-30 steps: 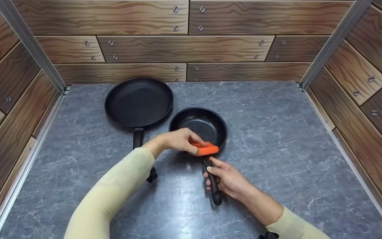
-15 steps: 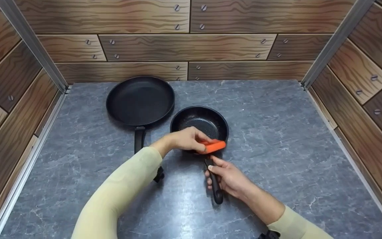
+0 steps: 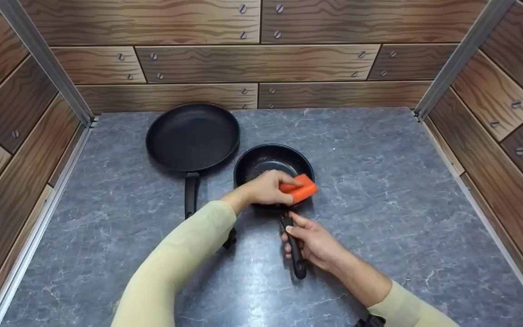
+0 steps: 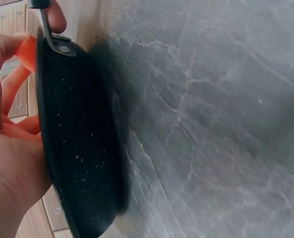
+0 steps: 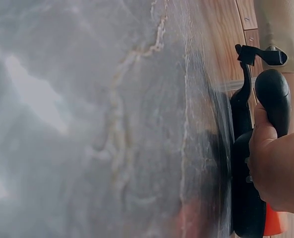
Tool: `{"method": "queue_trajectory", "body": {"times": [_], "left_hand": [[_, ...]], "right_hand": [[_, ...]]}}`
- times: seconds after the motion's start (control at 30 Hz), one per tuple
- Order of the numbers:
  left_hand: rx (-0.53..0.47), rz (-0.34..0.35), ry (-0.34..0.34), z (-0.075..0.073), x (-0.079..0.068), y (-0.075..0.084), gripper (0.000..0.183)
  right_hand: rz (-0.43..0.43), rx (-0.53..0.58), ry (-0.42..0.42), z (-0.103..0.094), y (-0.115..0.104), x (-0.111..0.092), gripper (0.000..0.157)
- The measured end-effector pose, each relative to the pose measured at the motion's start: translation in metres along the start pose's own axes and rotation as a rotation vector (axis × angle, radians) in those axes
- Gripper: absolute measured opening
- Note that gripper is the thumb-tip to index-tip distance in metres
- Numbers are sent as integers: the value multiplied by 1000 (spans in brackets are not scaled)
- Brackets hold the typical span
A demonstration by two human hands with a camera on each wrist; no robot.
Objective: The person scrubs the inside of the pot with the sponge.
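Note:
A small black frying pan [image 3: 261, 163] with a speckled inside sits near the middle of the table. My left hand [image 3: 270, 187] pinches an orange sponge [image 3: 305, 190] against the pan's right inner wall, close to the rim. In the left wrist view, the pan's speckled outer side [image 4: 82, 139] partly hides the sponge and fingers. With my right hand [image 3: 318, 243] I grip the pan's black handle [image 3: 297, 259], thumb on top and fingers beneath. The right wrist view shows the handle's rounded end [image 5: 273, 94] sticking out of that hand [image 5: 280, 168].
A larger black frying pan [image 3: 193, 136] lies at the back left, its handle [image 3: 191, 193] pointing toward me beside my left forearm. The grey marbled table [image 3: 379, 181] is bounded by wood-patterned walls [image 3: 257, 63] at the back and sides.
My left hand has moved the sponge rightward and slightly up along the small pan's near side to its right wall, turning it. My right hand keeps its hold on the handle.

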State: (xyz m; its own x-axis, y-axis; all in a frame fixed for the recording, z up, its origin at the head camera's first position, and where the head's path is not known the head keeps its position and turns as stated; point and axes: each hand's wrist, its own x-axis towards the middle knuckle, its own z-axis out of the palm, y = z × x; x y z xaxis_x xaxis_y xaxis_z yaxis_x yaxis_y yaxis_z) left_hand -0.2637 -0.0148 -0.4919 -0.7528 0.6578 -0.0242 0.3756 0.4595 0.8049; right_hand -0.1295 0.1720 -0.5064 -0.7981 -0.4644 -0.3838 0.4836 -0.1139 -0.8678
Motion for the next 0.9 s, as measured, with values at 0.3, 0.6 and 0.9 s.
{"method": "queue_trajectory", "body": {"times": [0.3,0.6,0.9], "left_hand": [[238,51,56,5,10,-3,61],[338,50,72,5,13,-6,66],[395,23,64,4,14,-10,67]], "right_hand": [[28,8,27,-1,-1,0,71],[13,6,11,-2,-1,-1,71],[10,9,21,-1,-1,1,71]]}}
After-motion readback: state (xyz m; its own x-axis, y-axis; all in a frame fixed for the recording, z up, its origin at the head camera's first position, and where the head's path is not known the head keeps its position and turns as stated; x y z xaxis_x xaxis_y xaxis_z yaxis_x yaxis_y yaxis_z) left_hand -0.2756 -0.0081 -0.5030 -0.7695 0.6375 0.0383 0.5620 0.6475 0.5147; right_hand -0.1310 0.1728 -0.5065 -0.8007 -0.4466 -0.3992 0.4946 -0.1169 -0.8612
